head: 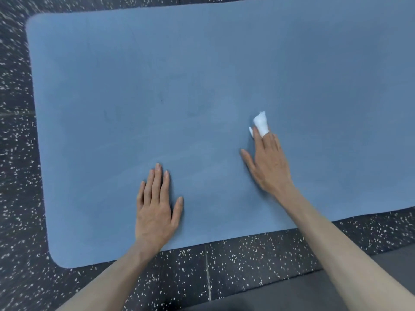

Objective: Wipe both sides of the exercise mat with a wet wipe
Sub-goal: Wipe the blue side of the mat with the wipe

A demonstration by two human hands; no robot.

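Wide open blue mat (202, 86) from nine o'clock round to three, flat and bare. Left hand (157, 207) lies flat at six o'clock, blocking the near edge. Right hand (267, 162) presses a white wipe (260, 123) just right of centre; clear mat lies between the two hands.

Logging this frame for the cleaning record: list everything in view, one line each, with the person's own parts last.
exercise mat: one, blue, flat on the floor, fills most of the view and runs off the right edge.
wet wipe: one, white, bunched under the right fingertips, on the mat right of centre.
floor: one, black with white speckles, around the mat.
left hand: one, bare, palm down, flat on the mat near its near edge.
right hand: one, bare, presses the wipe onto the mat.
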